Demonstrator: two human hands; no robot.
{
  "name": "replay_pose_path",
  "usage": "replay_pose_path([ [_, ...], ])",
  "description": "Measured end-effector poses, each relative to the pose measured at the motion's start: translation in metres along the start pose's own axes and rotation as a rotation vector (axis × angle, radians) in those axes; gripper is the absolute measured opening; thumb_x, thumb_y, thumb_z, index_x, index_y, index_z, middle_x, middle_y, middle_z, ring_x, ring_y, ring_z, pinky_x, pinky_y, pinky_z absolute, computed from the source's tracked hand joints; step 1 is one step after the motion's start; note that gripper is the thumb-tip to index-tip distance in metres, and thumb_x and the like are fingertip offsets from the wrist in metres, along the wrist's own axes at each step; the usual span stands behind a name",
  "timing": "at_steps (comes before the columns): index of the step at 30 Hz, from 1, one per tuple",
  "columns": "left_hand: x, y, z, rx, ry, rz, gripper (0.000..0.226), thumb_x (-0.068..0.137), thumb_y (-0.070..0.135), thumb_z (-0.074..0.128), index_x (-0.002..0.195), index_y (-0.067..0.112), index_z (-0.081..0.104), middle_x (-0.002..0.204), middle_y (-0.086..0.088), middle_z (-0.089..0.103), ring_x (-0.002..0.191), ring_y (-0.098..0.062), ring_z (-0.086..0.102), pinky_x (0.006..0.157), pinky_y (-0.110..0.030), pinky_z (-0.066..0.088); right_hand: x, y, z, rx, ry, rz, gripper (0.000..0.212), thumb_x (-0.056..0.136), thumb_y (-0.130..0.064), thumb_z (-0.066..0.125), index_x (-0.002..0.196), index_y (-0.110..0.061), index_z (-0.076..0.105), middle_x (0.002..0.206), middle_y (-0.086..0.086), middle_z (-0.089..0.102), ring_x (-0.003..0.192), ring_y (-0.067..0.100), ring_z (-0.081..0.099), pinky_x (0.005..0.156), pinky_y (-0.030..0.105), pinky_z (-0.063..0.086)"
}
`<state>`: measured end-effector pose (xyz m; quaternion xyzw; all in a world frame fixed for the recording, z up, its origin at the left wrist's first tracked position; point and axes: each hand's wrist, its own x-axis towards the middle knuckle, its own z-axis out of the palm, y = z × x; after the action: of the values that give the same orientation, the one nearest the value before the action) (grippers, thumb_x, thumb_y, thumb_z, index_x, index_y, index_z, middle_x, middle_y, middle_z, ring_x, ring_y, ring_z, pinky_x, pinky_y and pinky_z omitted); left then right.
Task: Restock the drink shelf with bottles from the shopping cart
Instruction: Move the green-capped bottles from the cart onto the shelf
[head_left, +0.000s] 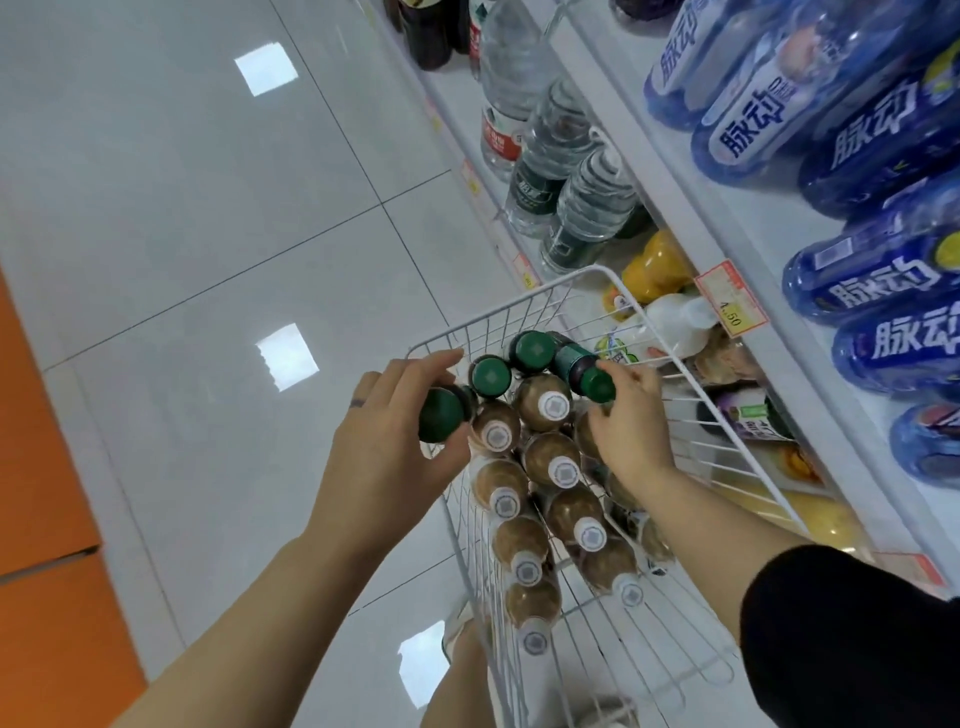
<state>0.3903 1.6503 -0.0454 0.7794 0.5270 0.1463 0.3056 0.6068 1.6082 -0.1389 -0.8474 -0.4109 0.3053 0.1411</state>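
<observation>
A white wire shopping cart (524, 299) stands against the drink shelf (670, 171) and holds several bottles. My left hand (387, 447) is closed around a dark bottle with a green cap (441, 414) at the cart's left rim. My right hand (631, 426) grips the neck of another green-capped bottle (582, 366), tilted toward the shelf. Two more green-capped bottles (491, 376) stand at the cart's far end. Several brown tea bottles with white caps (550, 457) fill the middle of the cart.
The shelf on the right carries blue drink bottles (878, 280) on the upper level, and clear water bottles (587, 202), yellow and white bottles (670, 322) lower down. A price tag (730, 304) hangs on the shelf edge. White tiled floor (234, 234) lies left, with an orange panel (41, 467) beside it.
</observation>
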Motion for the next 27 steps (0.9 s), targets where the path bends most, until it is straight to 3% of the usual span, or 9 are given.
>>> replay_pose_path([
  [3,-0.002,0.005,0.002,-0.038,0.002,-0.021,0.056,0.074,0.021,0.074,0.124,0.027,0.049,0.106,0.009,0.057,0.093,-0.013,0.047,0.076,-0.011,0.034,0.016,-0.003,0.007,-0.112,-0.040,-0.102,0.056,0.084,0.002,0.054,0.136,-0.016,0.043,0.138,0.009,0.039,0.118,0.029,0.048,0.099,0.037,0.040],
  [7,-0.003,0.014,0.001,-0.056,-0.008,-0.019,0.055,0.074,0.020,0.074,0.123,0.029,0.049,0.107,0.015,0.052,0.096,-0.013,0.047,0.078,-0.015,0.038,0.022,-0.014,-0.006,-0.174,-0.013,-0.153,0.046,0.085,-0.004,0.055,0.129,-0.021,0.051,0.126,0.009,0.046,0.106,0.031,0.054,0.087,0.037,0.046],
  [11,-0.004,0.040,-0.012,-0.069,-0.015,0.011,0.056,0.075,0.018,0.073,0.125,0.027,0.050,0.108,0.013,0.052,0.100,-0.014,0.046,0.082,-0.030,0.048,-0.018,-0.026,-0.048,-0.138,0.138,-0.197,0.038,0.083,-0.023,0.060,0.120,-0.023,0.055,0.115,0.003,0.048,0.094,0.027,0.057,0.074,0.034,0.048],
  [14,-0.004,0.076,-0.030,-0.077,-0.010,0.069,0.052,0.077,0.023,0.071,0.124,0.028,0.051,0.111,0.009,0.056,0.100,-0.012,0.047,0.085,-0.027,0.045,-0.059,-0.034,-0.100,0.003,0.312,-0.224,0.041,0.077,-0.029,0.067,0.115,-0.020,0.057,0.113,0.003,0.055,0.098,0.024,0.057,0.077,0.034,0.048],
  [16,-0.006,0.108,-0.044,-0.099,0.006,0.133,0.050,0.077,0.023,0.071,0.123,0.029,0.051,0.109,0.013,0.056,0.099,-0.010,0.047,0.084,-0.023,0.043,-0.087,-0.039,-0.142,0.134,0.410,-0.269,0.040,0.073,-0.035,0.068,0.108,-0.017,0.061,0.104,0.002,0.060,0.094,0.021,0.059,0.078,0.032,0.048],
  [19,-0.016,0.162,-0.067,-0.132,0.040,0.264,0.049,0.076,0.021,0.072,0.121,0.028,0.053,0.104,0.017,0.056,0.095,-0.003,0.043,0.080,-0.008,0.036,-0.134,-0.045,-0.210,0.258,0.565,-0.382,0.032,0.069,-0.044,0.063,0.087,-0.017,0.063,0.080,-0.006,0.057,0.075,0.007,0.054,0.068,0.016,0.045],
  [21,-0.028,0.202,-0.082,-0.169,0.093,0.370,0.047,0.075,0.026,0.073,0.118,0.027,0.055,0.100,0.020,0.055,0.093,0.001,0.042,0.082,-0.004,0.033,-0.169,-0.047,-0.254,0.297,0.683,-0.419,0.028,0.068,-0.044,0.064,0.079,-0.018,0.062,0.071,-0.006,0.056,0.069,0.007,0.054,0.062,0.011,0.043],
  [24,-0.052,0.266,-0.102,-0.270,0.184,0.540,0.041,0.074,0.037,0.064,0.114,0.030,0.055,0.099,0.025,0.051,0.095,-0.004,0.050,0.084,-0.009,0.038,-0.223,-0.045,-0.314,0.366,0.820,-0.438,0.028,0.066,-0.044,0.065,0.078,-0.019,0.062,0.071,-0.001,0.060,0.068,0.013,0.058,0.064,0.022,0.048],
  [27,-0.084,0.331,-0.121,-0.364,0.283,0.724,0.035,0.077,0.034,0.061,0.112,0.028,0.055,0.099,0.024,0.051,0.093,-0.009,0.056,0.081,-0.023,0.047,-0.281,-0.039,-0.368,0.365,0.963,-0.498,0.020,0.068,-0.044,0.066,0.078,-0.029,0.057,0.071,0.001,0.060,0.066,0.012,0.057,0.062,0.020,0.047],
])
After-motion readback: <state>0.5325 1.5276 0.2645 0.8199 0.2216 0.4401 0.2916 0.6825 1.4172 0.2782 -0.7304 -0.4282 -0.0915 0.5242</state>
